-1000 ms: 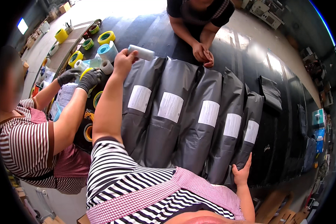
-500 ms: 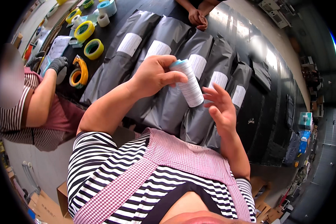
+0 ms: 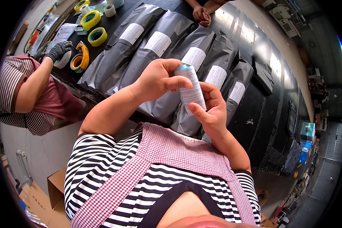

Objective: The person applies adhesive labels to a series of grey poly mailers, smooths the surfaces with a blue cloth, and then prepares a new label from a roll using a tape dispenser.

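Note:
A small white roll with printed lines and a pale blue end is held tilted in front of me; it looks like a roll of labels. My left hand pinches its upper, blue end between thumb and fingers. At its lower end, my right hand has closed on it, thumb on the near side and fingers behind. Beneath and beyond my hands lie several grey plastic parcels side by side on the black table, each with a white label.
At left, a co-worker's gloved hand is near an orange tape dispenser and yellow tape rolls. Another person's clasped hands are at the far edge. Folded dark bags lie right; a cardboard box is lower left.
My right hand, open beside the roll before, has closed on its lower end. The roll is more upright. The co-worker's gloved hand at left has shifted.

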Demonstrator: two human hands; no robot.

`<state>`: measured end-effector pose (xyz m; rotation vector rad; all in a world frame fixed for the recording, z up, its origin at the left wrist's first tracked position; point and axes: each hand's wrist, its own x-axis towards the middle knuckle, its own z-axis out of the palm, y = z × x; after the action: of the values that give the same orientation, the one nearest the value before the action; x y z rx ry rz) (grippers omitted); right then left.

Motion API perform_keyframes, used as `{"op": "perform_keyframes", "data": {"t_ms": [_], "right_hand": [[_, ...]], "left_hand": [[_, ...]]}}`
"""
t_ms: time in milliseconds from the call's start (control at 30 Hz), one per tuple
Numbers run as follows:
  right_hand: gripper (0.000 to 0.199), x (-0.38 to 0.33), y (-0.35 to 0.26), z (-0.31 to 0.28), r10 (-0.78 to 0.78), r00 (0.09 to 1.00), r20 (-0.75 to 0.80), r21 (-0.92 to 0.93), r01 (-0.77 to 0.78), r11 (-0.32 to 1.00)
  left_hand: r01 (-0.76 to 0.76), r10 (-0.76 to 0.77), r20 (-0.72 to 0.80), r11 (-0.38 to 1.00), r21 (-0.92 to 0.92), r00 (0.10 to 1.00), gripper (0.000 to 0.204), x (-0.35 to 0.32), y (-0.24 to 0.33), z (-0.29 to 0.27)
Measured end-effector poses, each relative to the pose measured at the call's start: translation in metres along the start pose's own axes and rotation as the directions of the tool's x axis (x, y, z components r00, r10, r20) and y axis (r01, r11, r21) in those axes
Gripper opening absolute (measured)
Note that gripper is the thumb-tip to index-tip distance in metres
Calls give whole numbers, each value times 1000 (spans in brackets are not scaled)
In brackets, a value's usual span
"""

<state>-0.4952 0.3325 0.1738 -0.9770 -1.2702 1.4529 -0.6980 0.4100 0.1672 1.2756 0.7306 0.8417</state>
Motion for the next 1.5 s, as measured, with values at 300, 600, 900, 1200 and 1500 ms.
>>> {"op": "perform_keyframes", "data": {"t_ms": [300, 600, 900, 1200, 1500], "right_hand": [[53, -11, -1, 2, -38, 998, -49, -7, 38, 999], [52, -20, 0, 3, -49, 997, -61, 5, 50, 999], [52, -28, 9, -5, -31, 996, -81, 41, 34, 999], [36, -97, 27, -46, 334, 921, -200, 241, -284, 928], [48, -192, 14, -68, -435, 870, -232, -844, 43, 535]], "left_hand": [[2, -2, 15, 1000, 6, 1000, 41, -4, 2, 7], [-11, 11, -1, 997, 78, 1000, 41, -7, 1, 15], [52, -53, 107, 999, 11, 993, 34, -8, -7, 16], [-19, -37, 426, 992, 128, 904, 22, -19, -59, 67], [84, -98, 509, 995, 51, 855, 36, -25, -91, 157]]}}
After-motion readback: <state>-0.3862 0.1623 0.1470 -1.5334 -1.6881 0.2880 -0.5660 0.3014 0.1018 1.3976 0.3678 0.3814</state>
